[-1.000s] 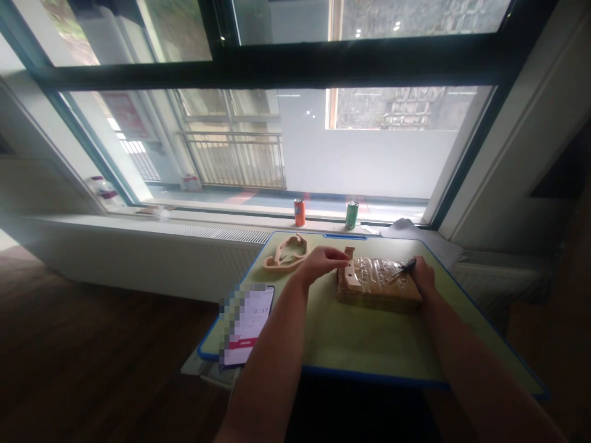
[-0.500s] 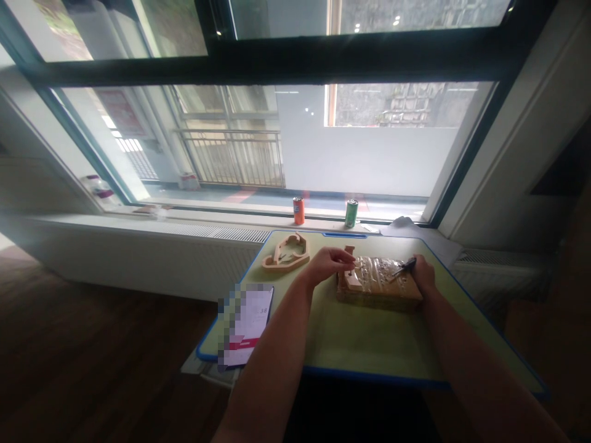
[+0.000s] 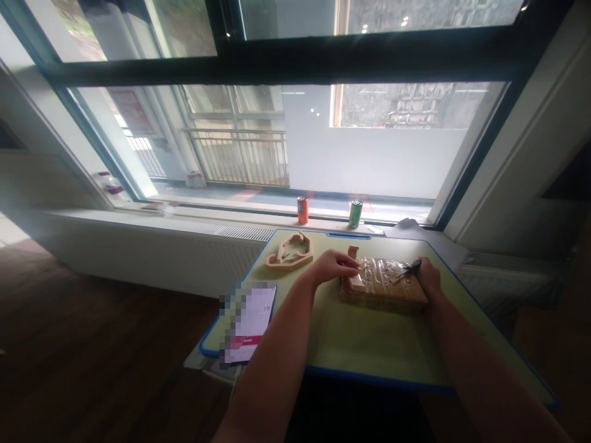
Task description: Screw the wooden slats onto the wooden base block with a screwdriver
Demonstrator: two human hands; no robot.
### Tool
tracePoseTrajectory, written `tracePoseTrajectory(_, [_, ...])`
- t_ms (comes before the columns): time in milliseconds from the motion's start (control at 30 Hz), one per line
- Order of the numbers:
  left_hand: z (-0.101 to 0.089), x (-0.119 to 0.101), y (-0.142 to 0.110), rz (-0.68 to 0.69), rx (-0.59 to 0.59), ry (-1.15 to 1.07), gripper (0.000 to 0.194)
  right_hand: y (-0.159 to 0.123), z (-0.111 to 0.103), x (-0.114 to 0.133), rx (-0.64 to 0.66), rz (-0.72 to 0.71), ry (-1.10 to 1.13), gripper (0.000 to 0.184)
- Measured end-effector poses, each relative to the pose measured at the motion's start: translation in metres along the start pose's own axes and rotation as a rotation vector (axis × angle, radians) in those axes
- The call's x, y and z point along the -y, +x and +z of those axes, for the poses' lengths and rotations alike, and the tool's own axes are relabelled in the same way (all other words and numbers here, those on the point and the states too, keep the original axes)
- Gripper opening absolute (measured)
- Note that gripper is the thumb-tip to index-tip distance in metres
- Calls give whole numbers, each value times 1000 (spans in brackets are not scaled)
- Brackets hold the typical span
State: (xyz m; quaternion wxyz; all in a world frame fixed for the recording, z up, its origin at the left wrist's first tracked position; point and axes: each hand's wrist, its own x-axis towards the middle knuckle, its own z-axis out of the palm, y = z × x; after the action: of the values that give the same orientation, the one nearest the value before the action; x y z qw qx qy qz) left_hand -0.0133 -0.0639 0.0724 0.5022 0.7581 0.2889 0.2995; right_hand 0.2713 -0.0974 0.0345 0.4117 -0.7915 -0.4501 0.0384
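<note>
In front of me lies a brown box-like block [image 3: 383, 296], its top wrapped in shiny clear tape with small dark specks. My left hand [image 3: 336, 266] is at the block's left end, thumb and fingers pinched together over a pale wooden piece [image 3: 356, 283] there; what they pinch is too small to make out. Behind that end a small wooden part [image 3: 353, 251] sticks up. My right hand [image 3: 429, 278] rests at the block's right end, closed around a slim dark-handled tool [image 3: 409, 269]. Its thin tip points left over the tape; its exact kind is unclear.
A wooden frame [image 3: 290, 264] with small dark bits inside lies at the table's back left. A phone [image 3: 253, 320] with a lit screen lies front left. On the sill stand an orange can [image 3: 302, 210] and a green can [image 3: 355, 214]. Grey cloth [image 3: 410, 229] lies behind the table.
My left fingertips have dropped slightly onto the pale wooden piece, covering a dark spot that showed before. The right hand and tool stay on the block. The whole view has shifted slightly.
</note>
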Motion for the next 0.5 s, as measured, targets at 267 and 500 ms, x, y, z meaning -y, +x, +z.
tracePoseTrajectory(267, [-3,1,0,12,-60,127,36,-2,-2,6,2,70,-4,28])
tracePoseTrajectory(500, [-6,0,0,-11,-6,144,37,-3,-2,6,4,85,11,25])
